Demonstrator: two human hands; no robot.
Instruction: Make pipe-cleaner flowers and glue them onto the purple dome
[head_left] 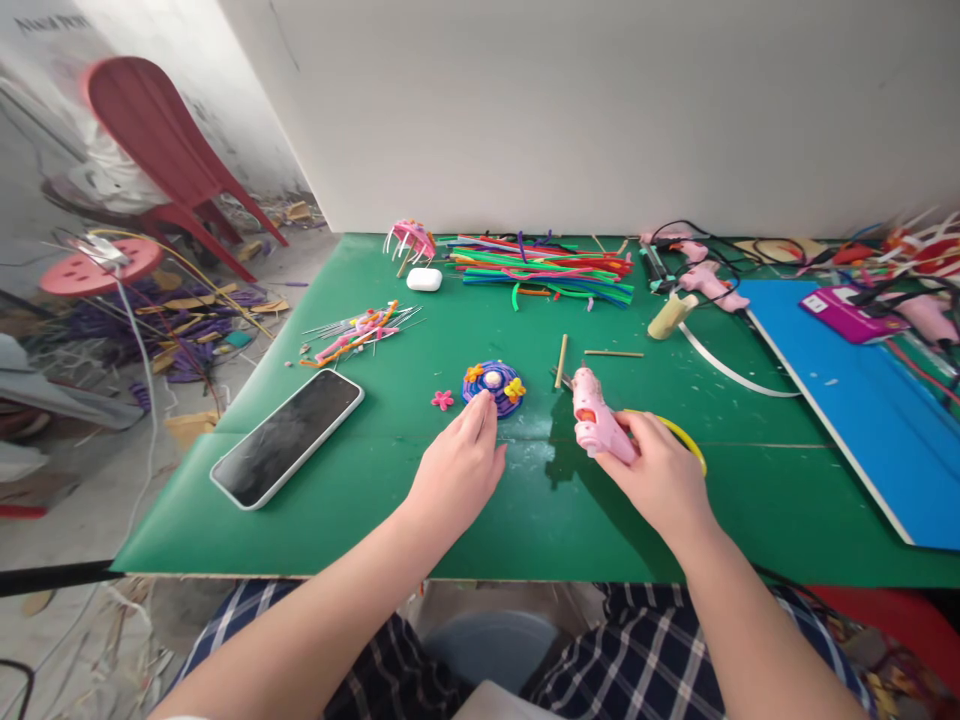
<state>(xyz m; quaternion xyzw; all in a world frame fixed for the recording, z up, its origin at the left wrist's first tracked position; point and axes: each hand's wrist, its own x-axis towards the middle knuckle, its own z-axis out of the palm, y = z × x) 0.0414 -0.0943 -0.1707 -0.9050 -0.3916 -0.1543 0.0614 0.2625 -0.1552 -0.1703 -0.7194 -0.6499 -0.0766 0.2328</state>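
Observation:
On the green table lies a round blue and purple coil (501, 374) with orange and yellow flowers and a pale ball at its centre. My left hand (459, 462) has its fingers together at the coil's front edge; whatever they pinch is too small to make out. A pink flower (442, 400) lies just left of the coil. To the right, my right hand (660, 470) is wrapped round the handle of a pink glue gun (592, 412), its nozzle pointing away from me. Two thin sticks lie beyond the gun, one (561, 361) upright in view, the other (613, 353) sideways.
A phone (289, 440) and wire stems (364, 335) lie left. Colourful pipe cleaners (540, 268), a white case (424, 280) and a pink fringed piece (410, 240) are at the back. Right are a tape roll (671, 316), a blue board (862, 400) and a purple box (851, 314).

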